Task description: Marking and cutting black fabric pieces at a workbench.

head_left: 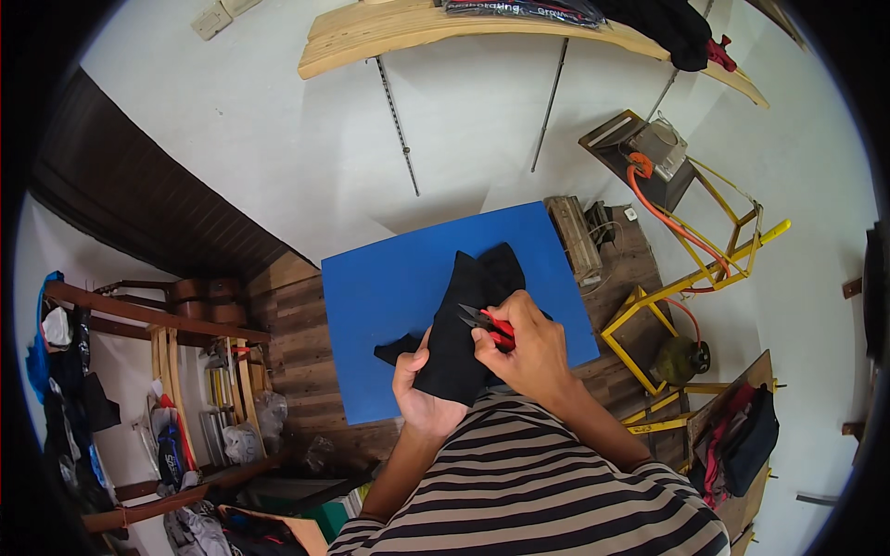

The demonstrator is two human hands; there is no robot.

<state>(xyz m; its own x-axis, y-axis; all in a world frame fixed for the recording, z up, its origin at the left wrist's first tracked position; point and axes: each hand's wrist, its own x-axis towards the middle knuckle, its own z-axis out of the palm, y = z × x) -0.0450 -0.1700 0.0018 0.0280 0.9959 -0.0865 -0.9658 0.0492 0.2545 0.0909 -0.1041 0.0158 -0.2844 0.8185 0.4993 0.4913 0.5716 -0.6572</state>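
Observation:
A piece of black cloth (451, 347) is spread over my left hand (428, 400), whose thumb presses it at the left edge while the palm lies beneath. In my right hand (530, 350) I grip a pair of small red-handled thread snips (502, 335). Their dark blades point left and touch or hover just over the cloth; which of the two I cannot tell. More of the black cloth reaches up and away over the blue tabletop (389, 287), and a dark corner of fabric (397, 348) lies to the left of my thumb.
A wooden shelf (371, 39) with folded clothes hangs on the far wall. To the right stand a yellow metal frame (640, 338), an orange hose (681, 220) and a green gas cylinder (681, 360). On the left, a rack (158, 312) holds clothes and a guitar (199, 301).

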